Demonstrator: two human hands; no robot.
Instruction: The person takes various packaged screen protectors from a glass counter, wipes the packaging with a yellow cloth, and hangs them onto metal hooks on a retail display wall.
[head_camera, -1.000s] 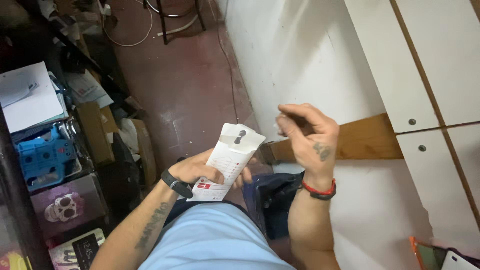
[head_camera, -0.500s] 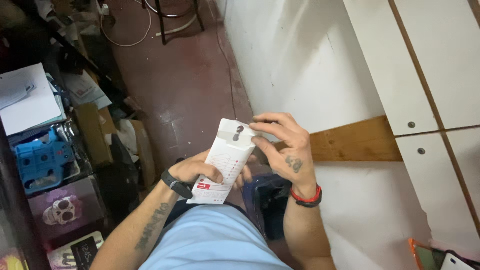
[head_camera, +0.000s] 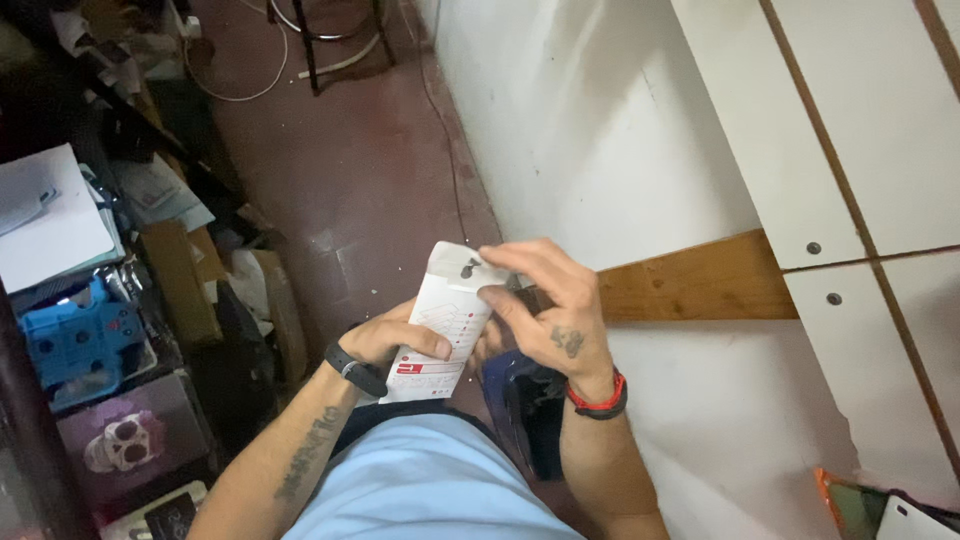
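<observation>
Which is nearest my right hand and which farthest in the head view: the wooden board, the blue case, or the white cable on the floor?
From the right hand:
1. Wooden board, just beside it on the white panel.
2. Blue case, far off at the left edge.
3. White cable, up on the red floor near the stool legs.

Two hands are in view, the left hand (head_camera: 395, 338) and the right hand (head_camera: 545, 305), and between them sits one white cardboard package (head_camera: 445, 320) with a single hang hole at its top. Each wrist bears one band: one black wristband (head_camera: 355, 370) on the left and one red bracelet (head_camera: 600, 398) on the right. At centre right lies one wooden plank (head_camera: 690, 285), with two screw heads (head_camera: 813, 248) in the white panels just right of it, and at lower left one blue plastic case (head_camera: 75, 340) and one skull-printed box (head_camera: 125, 440).
</observation>
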